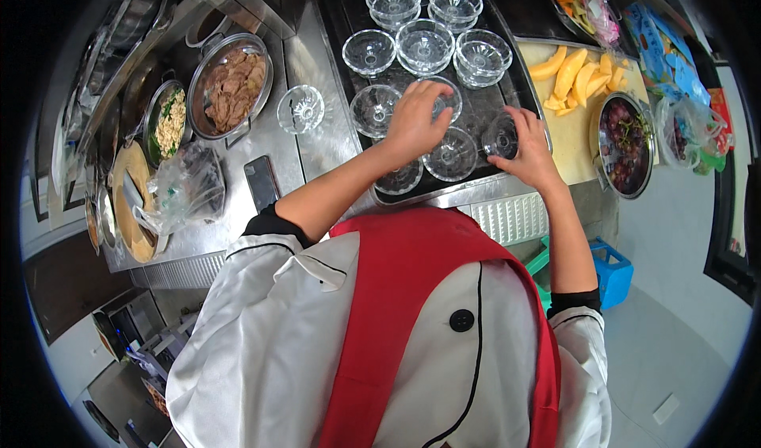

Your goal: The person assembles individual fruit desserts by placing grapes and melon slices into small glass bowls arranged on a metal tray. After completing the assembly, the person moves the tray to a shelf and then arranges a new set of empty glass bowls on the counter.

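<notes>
My left hand (419, 118) is over a clear glass dessert bowl (447, 94) on a black tray (443, 191), thumb and fingers spread at its rim; whether it grips the bowl is unclear. At the tray's right side, my right hand (526, 148) has its thumb and fingers around the edge of another glass bowl (500, 137), which looks tilted. Several more glass bowls stand on the tray, some of them stacked, such as the stack (424, 47) in the middle. Two bowls near my left forearm are partly covered by it.
Left on the steel counter are a single glass bowl (301, 109), a phone (261, 182), a pan of meat (235, 91) and a plastic bag (187, 186). Cut melon (574, 76) on a board and a steel bowl of grapes (623, 139) lie to the right.
</notes>
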A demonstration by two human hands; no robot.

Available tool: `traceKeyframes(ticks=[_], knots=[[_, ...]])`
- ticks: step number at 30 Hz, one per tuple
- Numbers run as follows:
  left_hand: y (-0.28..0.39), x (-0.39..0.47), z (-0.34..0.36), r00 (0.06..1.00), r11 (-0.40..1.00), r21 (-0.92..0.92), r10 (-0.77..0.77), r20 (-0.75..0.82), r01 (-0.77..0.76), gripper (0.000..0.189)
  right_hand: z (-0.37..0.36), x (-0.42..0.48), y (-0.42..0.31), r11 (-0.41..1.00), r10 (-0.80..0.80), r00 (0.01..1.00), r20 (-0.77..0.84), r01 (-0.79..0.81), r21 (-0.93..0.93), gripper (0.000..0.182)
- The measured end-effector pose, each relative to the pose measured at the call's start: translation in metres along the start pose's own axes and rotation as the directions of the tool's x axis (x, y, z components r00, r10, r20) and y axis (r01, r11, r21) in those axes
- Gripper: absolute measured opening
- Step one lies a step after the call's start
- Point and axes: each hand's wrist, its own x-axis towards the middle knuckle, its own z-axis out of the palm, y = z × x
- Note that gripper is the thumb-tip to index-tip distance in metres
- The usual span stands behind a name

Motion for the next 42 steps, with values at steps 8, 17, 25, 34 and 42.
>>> traceKeyframes(ticks=[8,17,25,34,42], knots=[[-0.002,0.005,-0.002,1.0,1.0,0.002,-0.016,-0.016,0.016,0.026,0.004,0.001,-0.015,0.992,-0.06,0.985,0.163,0.078,-0.104,0.104],[-0.005,0.007,0.003,0.995,0.992,-0.079,-0.097,-0.006,0.096,0.027,-0.023,0.014,-0.024,0.998,-0.057,0.993,0.105,0.06,-0.028,0.09],[-0.014,0.03,0.039,0.953,0.948,-0.138,-0.269,0.142,0.288,0.032,-0.019,0.131,-0.028,0.977,-0.144,0.966,-0.216,0.105,-0.185,0.087],[-0.042,0.054,0.04,0.866,0.858,-0.15,-0.462,0.192,0.491,0.036,-0.011,0.159,0.013,0.999,-0.01,0.992,-0.128,0.015,0.037,0.09],[0.014,0.07,0.074,0.431,-0.257,-0.735,-0.672,0.602,0.627,0.035,-0.044,0.122,0.049,-0.428,0.189,0.857,0.48,-0.368,0.826,0.065]])
